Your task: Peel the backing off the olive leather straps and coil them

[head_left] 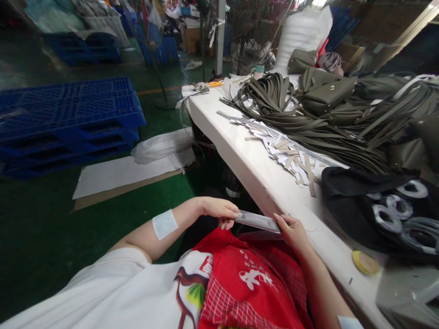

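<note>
Just above my lap and the red apron point(247, 283), both hands hold one flat, greyish see-through strip point(257, 221). My left hand point(222, 212) pinches its left end between thumb and fingers. At the other end, my right hand point(292, 228) grips it beside the table edge. The strip looks like plastic with some darker marks near its right end; its exact kind does not show. On the white table point(226, 132) lie a pile of small white and grey-brown paper-like strips point(291, 157) and a long metal ruler-like bar point(274, 133).
Olive-green straps point(318, 132) and bags point(325, 91) heap across the table's far side. A black cloth bag point(346, 205) with rolls of see-through tape point(399, 206) lies right, near a yellow tape roll point(365, 262). Blue pallets point(68, 109) and a cardboard sheet point(113, 176) occupy the floor left.
</note>
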{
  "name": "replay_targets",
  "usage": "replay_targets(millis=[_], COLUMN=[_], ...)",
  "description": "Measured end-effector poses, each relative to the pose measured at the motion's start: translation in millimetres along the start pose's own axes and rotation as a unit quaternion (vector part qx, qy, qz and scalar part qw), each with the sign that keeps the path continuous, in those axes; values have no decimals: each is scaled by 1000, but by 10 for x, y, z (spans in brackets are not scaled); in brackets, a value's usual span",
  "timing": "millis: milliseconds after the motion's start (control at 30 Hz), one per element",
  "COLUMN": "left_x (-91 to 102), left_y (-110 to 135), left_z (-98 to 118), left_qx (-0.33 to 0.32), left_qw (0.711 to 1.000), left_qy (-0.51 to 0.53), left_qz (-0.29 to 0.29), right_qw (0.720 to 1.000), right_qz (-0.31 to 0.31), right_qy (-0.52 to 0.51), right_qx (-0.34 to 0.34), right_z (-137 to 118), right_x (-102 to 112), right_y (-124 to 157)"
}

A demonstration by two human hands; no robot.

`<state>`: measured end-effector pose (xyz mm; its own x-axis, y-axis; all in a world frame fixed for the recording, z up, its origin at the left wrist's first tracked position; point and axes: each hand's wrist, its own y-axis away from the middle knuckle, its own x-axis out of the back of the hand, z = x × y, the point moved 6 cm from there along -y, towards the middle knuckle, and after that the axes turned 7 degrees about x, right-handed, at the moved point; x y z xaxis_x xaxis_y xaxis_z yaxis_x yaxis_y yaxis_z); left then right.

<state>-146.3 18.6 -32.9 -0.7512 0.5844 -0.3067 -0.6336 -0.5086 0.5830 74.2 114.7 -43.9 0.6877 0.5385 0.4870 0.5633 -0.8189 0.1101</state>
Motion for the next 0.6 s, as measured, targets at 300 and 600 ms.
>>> replay_targets(millis=[300,600], left_x=[57,12], left_y=[216,164], left_z=[121,168], left_qx=[-4,9], left_qw=[1000,999], left_qy=[4,32], left_qz=[-2,-1], right_qw=[999,998], right_qz=[-28,-41], right_qy=[-27,-36], right_qx=[-3,7], right_z=[10,-8], right_x=[23,44], right_y=[50,39])
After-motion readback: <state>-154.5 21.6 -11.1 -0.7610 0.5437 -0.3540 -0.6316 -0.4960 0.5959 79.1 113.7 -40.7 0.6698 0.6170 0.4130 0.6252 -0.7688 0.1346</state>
